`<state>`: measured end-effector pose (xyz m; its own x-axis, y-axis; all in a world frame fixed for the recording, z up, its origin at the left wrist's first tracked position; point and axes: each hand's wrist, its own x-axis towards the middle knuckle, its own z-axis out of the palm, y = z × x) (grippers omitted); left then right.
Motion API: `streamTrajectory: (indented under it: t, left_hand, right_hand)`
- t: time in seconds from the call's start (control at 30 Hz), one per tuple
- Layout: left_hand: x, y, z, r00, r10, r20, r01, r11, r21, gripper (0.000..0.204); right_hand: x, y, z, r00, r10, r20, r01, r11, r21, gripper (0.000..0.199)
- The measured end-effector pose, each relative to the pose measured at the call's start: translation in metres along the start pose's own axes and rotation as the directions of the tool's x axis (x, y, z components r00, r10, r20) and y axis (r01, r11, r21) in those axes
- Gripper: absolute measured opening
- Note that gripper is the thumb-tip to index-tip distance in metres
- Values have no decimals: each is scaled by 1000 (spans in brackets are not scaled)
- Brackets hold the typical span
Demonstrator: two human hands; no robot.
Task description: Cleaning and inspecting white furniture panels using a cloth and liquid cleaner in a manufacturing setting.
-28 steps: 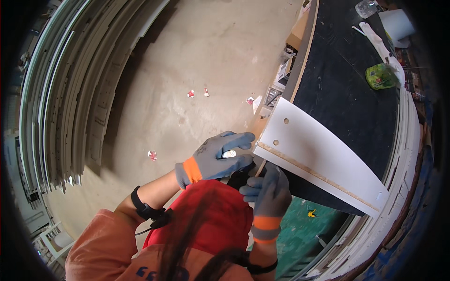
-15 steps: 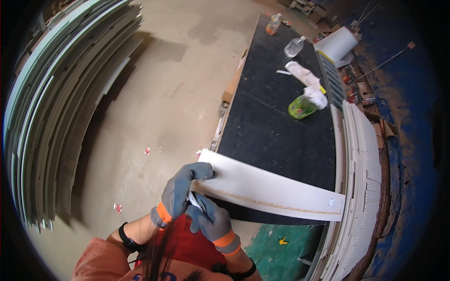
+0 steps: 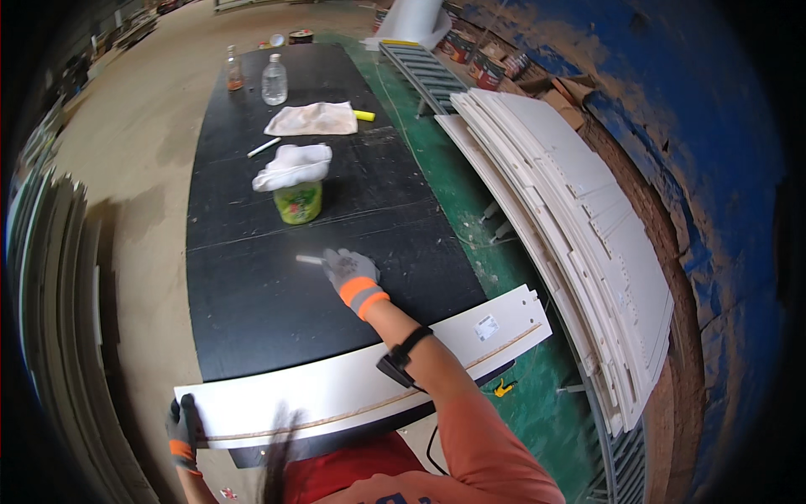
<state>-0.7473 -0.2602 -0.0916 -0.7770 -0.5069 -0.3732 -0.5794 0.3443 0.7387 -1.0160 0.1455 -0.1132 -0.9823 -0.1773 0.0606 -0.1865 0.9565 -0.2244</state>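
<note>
A long white board (image 3: pixel 290 403) lies across the near end of the black table, with a brown strip along its near edge and a label near its right end. My left hand (image 3: pixel 184 427), in a grey glove with an orange cuff, grips the board's left end. Stretched over the board, my right hand (image 3: pixel 351 273) is closed on a slim white pen (image 3: pixel 309 259) low over the black tabletop (image 3: pixel 252 294). Beyond it stands a green tub (image 3: pixel 299 203) topped with a crumpled white cloth (image 3: pixel 294 165).
Farther up the table are a second white stick (image 3: pixel 264 148), a folded cloth (image 3: pixel 312 118), a yellow roll (image 3: pixel 364 116) and two bottles (image 3: pixel 274 81). White panels (image 3: pixel 579 244) are stacked at the right, more panels (image 3: pixel 63 336) at the left. A yellow tool (image 3: pixel 504 387) lies on the green floor.
My right hand has left the board's left end and reached forward over the table with the pen. My left hand stays at that end. The view has turned, showing the table more straight on.
</note>
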Motion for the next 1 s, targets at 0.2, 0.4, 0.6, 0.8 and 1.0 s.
streamTrajectory:
  t: [0.2, 0.4, 0.6, 0.8, 1.0]
  left_hand:
    - [7, -3, 6, 995, -58, -84, 47, 990, -131, 33]
    - [13, -1, -2, 981, -135, -142, 106, 975, -195, 38]
    - [24, 75, -13, 985, -144, -89, 122, 968, -218, 29]
    - [63, 90, -2, 995, -77, -65, 62, 977, -204, 33]
    - [82, 87, 1, 994, -105, 7, 105, 972, -208, 36]
  right_hand:
    - [19, 7, -15, 989, 76, 126, -44, 971, -237, 42]
    - [-43, 4, -61, 975, -207, -80, 216, 966, 140, 71]
    - [-144, 21, -128, 739, -584, 335, 550, 811, 201, 108]
    - [-145, 15, -139, 735, -379, 562, 575, 788, -220, 121]
    - [-96, 41, -113, 810, -241, 534, 124, 961, 246, 82]
